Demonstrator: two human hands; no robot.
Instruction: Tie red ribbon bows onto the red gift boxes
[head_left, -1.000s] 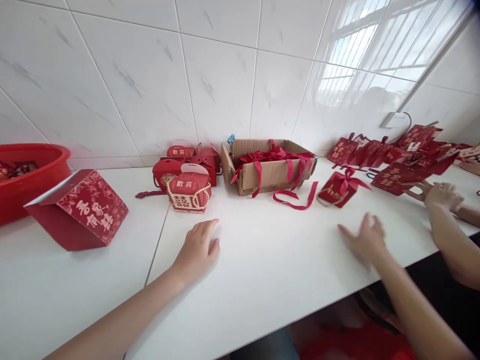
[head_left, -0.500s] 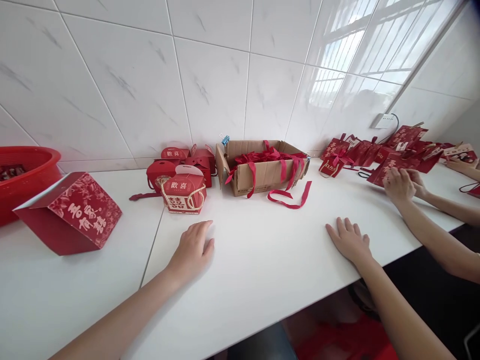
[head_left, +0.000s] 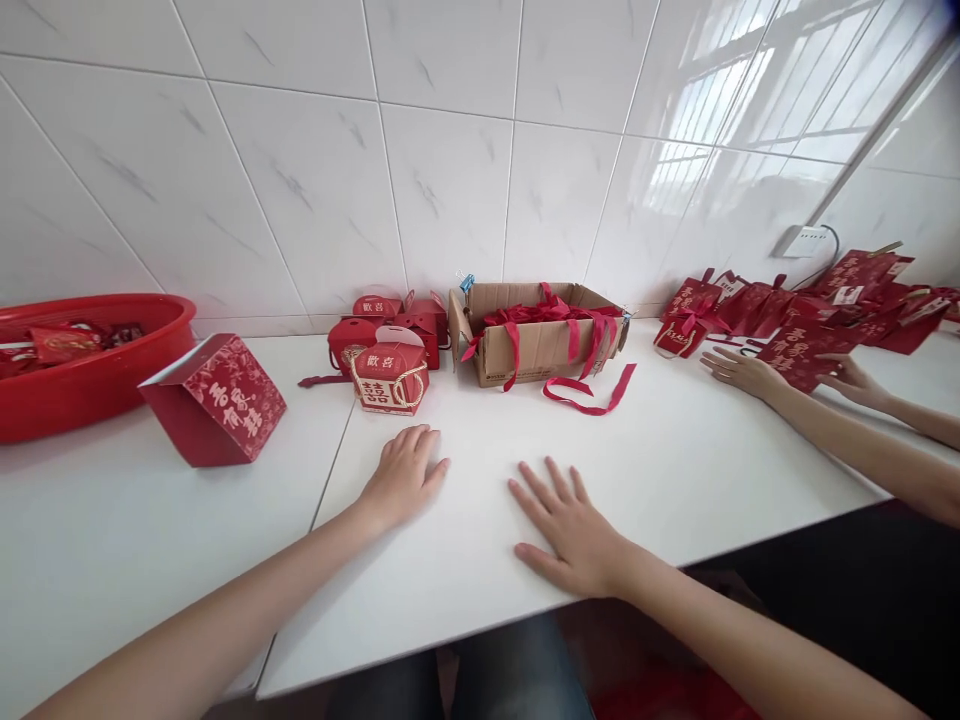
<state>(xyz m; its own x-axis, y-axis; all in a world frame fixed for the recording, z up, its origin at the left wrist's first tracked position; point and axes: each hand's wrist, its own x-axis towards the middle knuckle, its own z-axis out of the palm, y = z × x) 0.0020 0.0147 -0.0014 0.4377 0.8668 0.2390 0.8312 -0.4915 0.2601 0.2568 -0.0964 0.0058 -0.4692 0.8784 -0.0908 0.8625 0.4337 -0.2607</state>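
Observation:
My left hand rests on the white table with nothing in it, thumb apart from the loosely bent fingers. Just beyond it stands a small red gift box with gold cord handles. My right hand lies palm down near the table's front edge, fingers spread, holding nothing. Behind both hands is a cardboard box filled with red ribbons, some hanging over its side. One loose ribbon curls on the table in front of it.
At left, a larger red box leans beside a red plastic basin of small packets. More red boxes stand by the wall. On the right, a co-worker's hands are at a red box, near several others and a power strip.
My right hand has moved left across the table and spread its fingers. The view has turned left, showing more of the basin. The co-worker's hands have moved apart around the red box.

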